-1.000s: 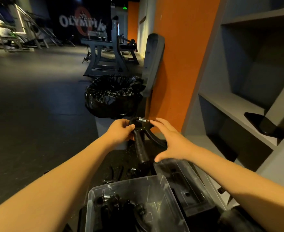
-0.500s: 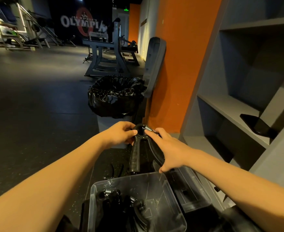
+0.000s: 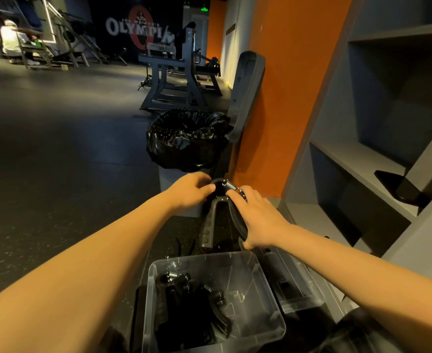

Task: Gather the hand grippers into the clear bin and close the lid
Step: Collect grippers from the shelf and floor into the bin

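Left hand (image 3: 189, 191) pinches hand gripper (image 3: 208, 226) at spring top, right hand (image 3: 258, 220) wraps its right handle, above clear bin (image 3: 248, 281).

Grippers (image 3: 189, 301) in bin (image 3: 255, 284); lid (image 3: 294, 284) apparently to right.

Matt black plastic hand gripper (image 3: 211, 220), shiny metal spring (image 3: 229, 186), clear glossy plastic bin (image 3: 266, 296)

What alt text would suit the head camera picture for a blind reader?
A person's left hand and right hand hold up a black hand gripper just beyond an open clear bin; the left pinches its spring end, the right wraps one handle. Several other grippers lie in the bin.
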